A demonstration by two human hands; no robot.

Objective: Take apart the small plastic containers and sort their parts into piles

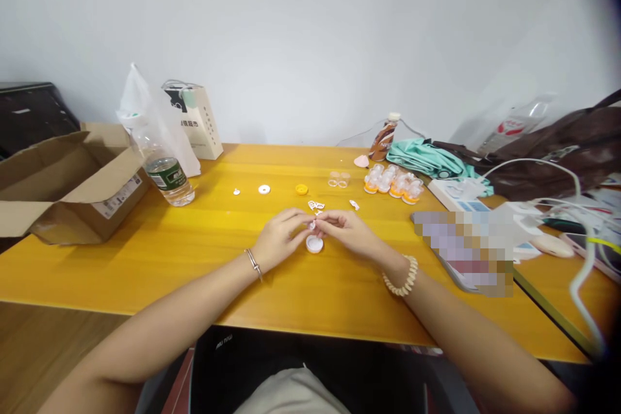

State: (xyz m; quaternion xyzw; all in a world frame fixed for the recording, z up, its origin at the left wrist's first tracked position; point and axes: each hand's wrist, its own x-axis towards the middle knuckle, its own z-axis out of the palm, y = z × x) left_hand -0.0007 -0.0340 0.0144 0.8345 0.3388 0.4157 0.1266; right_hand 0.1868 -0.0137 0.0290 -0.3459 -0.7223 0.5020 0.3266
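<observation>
Though open, box [92, 186] clear of hands [282, 236]

Wall [310, 45]: we face plain, pale grey.
Table [121, 272]: we see yellow-brown wood with visible grain.
Floor [39, 343]: we glimpse brown at lower left.
Light: we find it soft and diffuse.

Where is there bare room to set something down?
The table is bare between the cardboard box and left hand, and between the forearms, nearer than the white cup. It is crowded just beyond the right hand, with small white pieces, and at the right end, with cables.
</observation>
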